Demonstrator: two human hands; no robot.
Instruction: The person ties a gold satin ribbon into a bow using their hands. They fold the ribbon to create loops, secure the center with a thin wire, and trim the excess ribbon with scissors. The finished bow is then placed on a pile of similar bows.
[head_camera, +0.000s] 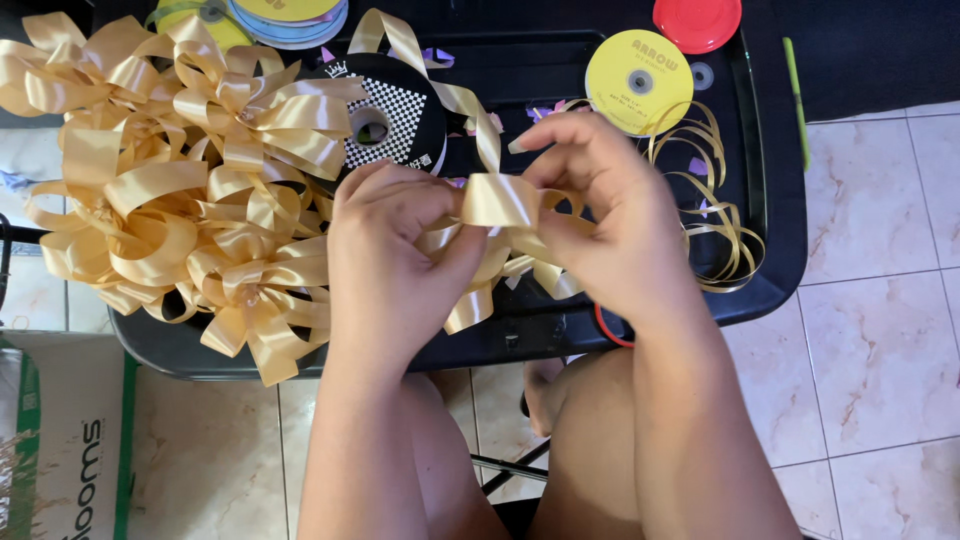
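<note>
My left hand and my right hand both pinch a half-formed bow of wide gold satin ribbon over a black tray. Loops of the bow hang below the fingers. A strip of the same ribbon runs up from the bow, over a black ribbon spool with a checkered label. My fingers cover the bow's centre.
A pile of finished gold bows fills the tray's left side. A yellow spool with narrow gold curling ribbon lies at right, a red lid behind it. More spools at top. A cardboard box stands on the tiled floor.
</note>
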